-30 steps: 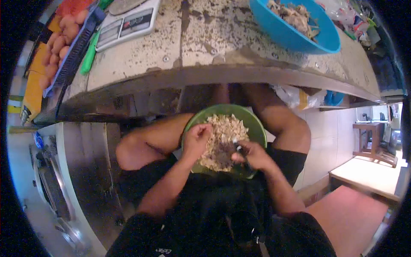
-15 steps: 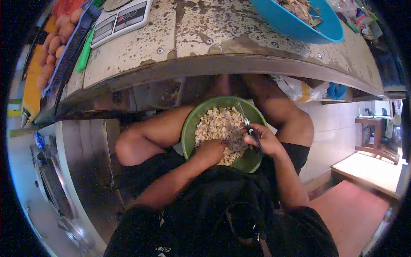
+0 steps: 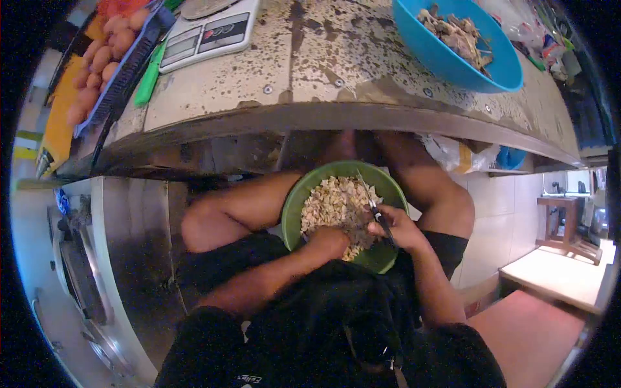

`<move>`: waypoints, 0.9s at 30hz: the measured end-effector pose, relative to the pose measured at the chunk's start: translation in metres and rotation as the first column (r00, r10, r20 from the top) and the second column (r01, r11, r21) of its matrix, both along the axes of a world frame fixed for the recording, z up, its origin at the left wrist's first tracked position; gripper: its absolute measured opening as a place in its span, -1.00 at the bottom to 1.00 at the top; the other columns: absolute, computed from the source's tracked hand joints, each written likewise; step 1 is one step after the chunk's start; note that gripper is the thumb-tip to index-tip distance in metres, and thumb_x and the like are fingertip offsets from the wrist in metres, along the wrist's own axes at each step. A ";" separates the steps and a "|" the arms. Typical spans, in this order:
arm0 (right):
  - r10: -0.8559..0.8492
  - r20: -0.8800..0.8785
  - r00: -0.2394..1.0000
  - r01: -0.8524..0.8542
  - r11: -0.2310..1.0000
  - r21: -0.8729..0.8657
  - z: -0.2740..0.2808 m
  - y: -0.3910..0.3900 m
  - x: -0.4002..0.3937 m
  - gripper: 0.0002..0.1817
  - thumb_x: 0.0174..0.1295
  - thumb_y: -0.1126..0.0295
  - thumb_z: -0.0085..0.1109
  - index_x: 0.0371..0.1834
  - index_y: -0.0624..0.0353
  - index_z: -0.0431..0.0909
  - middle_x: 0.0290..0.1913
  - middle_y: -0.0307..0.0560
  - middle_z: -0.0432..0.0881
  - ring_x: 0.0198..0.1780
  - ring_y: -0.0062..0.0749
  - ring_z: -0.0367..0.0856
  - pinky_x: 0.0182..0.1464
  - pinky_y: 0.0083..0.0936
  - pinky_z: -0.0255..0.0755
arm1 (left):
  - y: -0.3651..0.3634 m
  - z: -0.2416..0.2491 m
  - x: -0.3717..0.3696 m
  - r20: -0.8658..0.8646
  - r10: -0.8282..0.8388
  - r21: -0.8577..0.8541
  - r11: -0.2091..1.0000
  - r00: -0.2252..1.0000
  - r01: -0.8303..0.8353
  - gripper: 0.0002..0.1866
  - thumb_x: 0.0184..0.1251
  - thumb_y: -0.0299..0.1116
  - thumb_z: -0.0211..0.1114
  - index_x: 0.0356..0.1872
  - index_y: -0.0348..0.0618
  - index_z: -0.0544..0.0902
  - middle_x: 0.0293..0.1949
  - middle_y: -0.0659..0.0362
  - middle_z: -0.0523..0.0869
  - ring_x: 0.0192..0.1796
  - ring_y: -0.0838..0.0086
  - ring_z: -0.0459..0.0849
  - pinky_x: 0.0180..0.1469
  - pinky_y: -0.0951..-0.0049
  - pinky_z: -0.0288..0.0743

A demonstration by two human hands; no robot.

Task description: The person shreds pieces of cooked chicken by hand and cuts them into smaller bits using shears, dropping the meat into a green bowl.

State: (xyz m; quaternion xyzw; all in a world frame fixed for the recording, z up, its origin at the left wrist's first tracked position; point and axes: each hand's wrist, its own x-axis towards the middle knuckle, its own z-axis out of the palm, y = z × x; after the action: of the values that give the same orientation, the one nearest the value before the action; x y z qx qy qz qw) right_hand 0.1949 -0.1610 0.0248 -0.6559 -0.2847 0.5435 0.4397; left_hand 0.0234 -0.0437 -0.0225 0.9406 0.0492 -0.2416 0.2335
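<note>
A green bowl rests between my crossed legs, holding many small pale chopped pieces of food. In my right hand, at the bowl's right side, is a pair of black-handled scissors, with its metal blades pointing up and away over the food. My left hand reaches over the near left rim, its fingers curled and partly hidden. Beside those fingers and below the blades is a greyish, ragged piece of food, which my left hand seems to grip.
Above the bowl runs a speckled counter. On it are a white kitchen scale, a green-handled tool, a basket of brown eggs and a blue bowl with bony scraps. A metal cabinet stands at left.
The view has shifted, so the counter and bowl appear lower. My left hand moves slightly right toward the greyish piece. The scissors stay in my right hand.
</note>
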 end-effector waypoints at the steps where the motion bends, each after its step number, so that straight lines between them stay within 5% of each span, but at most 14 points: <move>1: 0.029 0.019 0.999 -0.028 0.999 -0.029 0.006 0.001 0.001 -0.40 0.06 0.09 0.36 0.07 0.24 0.46 -0.31 -0.31 0.52 -0.36 -0.67 0.41 -0.33 -0.64 0.34 | 0.000 -0.006 -0.002 -0.029 0.024 -0.003 1.000 0.999 -0.025 -0.82 -0.04 -0.34 0.17 -0.49 -0.18 0.69 -0.42 -0.01 0.69 -0.28 0.17 0.69 -0.27 0.13 0.56; 6: 0.144 0.101 0.984 -0.146 0.989 0.015 -0.008 -0.001 0.003 -0.31 0.04 0.08 0.38 0.17 0.23 0.40 -0.39 -0.28 0.50 -0.39 -0.64 0.44 -0.35 -0.63 0.36 | 0.015 0.020 -0.002 -0.055 0.141 -0.080 0.986 0.988 -0.145 -0.76 -0.12 -0.30 0.27 -0.41 -0.22 0.67 -0.40 -0.03 0.68 -0.25 0.10 0.68 -0.19 0.12 0.54; 8: 0.132 -0.102 0.986 -0.149 0.971 -0.185 0.030 0.006 -0.004 -0.24 0.04 0.11 0.38 0.26 0.24 0.29 -0.39 -0.21 0.54 -0.42 -0.58 0.50 -0.37 -0.59 0.40 | 0.016 0.005 -0.005 0.046 0.348 -0.216 0.919 0.936 -0.331 -0.67 -0.19 -0.24 0.34 -0.37 -0.23 0.63 -0.40 -0.04 0.67 -0.27 0.05 0.66 -0.19 0.11 0.51; 10: 0.147 -0.129 0.981 -0.169 0.968 -0.183 0.034 0.007 -0.007 -0.21 0.07 0.16 0.36 0.32 0.25 0.19 -0.38 -0.15 0.57 -0.46 -0.52 0.55 -0.38 -0.52 0.45 | 0.022 -0.002 -0.008 0.054 0.379 -0.269 0.897 0.924 -0.352 -0.65 -0.15 -0.20 0.35 -0.34 -0.23 0.59 -0.39 -0.06 0.66 -0.27 0.02 0.64 -0.20 0.09 0.50; 12: 0.166 -0.105 0.981 -0.181 0.970 -0.161 0.028 0.004 -0.008 -0.22 0.03 0.31 0.40 0.31 0.27 0.21 0.12 0.03 0.47 -0.07 -0.35 0.56 -0.05 -0.43 0.49 | 0.027 -0.007 -0.010 0.062 0.410 -0.324 0.871 0.910 -0.370 -0.61 -0.10 -0.16 0.36 -0.32 -0.22 0.54 -0.37 -0.08 0.64 -0.27 -0.01 0.62 -0.21 0.08 0.49; 14: 0.154 -0.204 0.967 -0.158 0.987 -0.007 0.004 -0.004 -0.007 -0.18 -0.01 0.26 0.43 0.31 0.25 0.21 0.15 0.00 0.46 0.07 -0.33 0.50 0.12 -0.40 0.39 | 0.031 -0.007 -0.011 0.126 0.483 -0.420 0.817 0.867 -0.394 -0.67 -0.07 -0.20 0.34 -0.35 -0.21 0.54 -0.38 -0.07 0.64 -0.29 0.01 0.62 -0.24 0.09 0.48; 16: 0.212 0.002 0.977 -0.211 0.976 -0.058 0.001 -0.002 -0.004 -0.11 -0.09 0.18 0.48 0.31 0.25 0.22 0.18 0.00 0.45 0.19 -0.35 0.40 0.23 -0.39 0.28 | 0.034 -0.001 -0.010 0.175 0.509 -0.442 0.806 0.843 -0.395 -0.70 -0.03 -0.21 0.32 -0.35 -0.21 0.54 -0.38 -0.06 0.64 -0.30 0.05 0.63 -0.24 0.12 0.48; 19: 0.158 0.041 0.987 -0.154 0.984 -0.092 0.001 0.000 -0.005 -0.10 -0.09 0.22 0.48 0.32 0.29 0.19 0.08 -0.04 0.48 0.06 -0.34 0.48 0.13 -0.41 0.36 | 0.037 0.008 -0.008 0.209 0.543 -0.524 0.764 0.813 -0.376 -0.74 0.05 -0.25 0.28 -0.33 -0.22 0.55 -0.38 -0.03 0.64 -0.32 0.14 0.64 -0.24 0.19 0.49; 27: 0.104 0.161 0.981 -0.093 0.993 -0.076 -0.014 0.009 -0.007 -0.17 -0.15 0.16 0.51 0.20 0.25 0.34 0.05 0.01 0.52 0.07 -0.32 0.50 0.14 -0.35 0.39 | 0.025 -0.012 -0.003 0.240 0.583 -0.723 0.641 0.776 -0.258 -0.84 0.22 -0.38 0.18 -0.26 -0.24 0.58 -0.32 0.05 0.67 -0.29 0.34 0.64 -0.17 0.34 0.51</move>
State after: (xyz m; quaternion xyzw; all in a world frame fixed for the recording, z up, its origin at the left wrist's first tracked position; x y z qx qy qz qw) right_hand 0.1884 -0.1518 0.0105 -0.6983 -0.3336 0.5178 0.3646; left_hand 0.0206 -0.0189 -0.0345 0.7862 0.1301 0.0465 0.6024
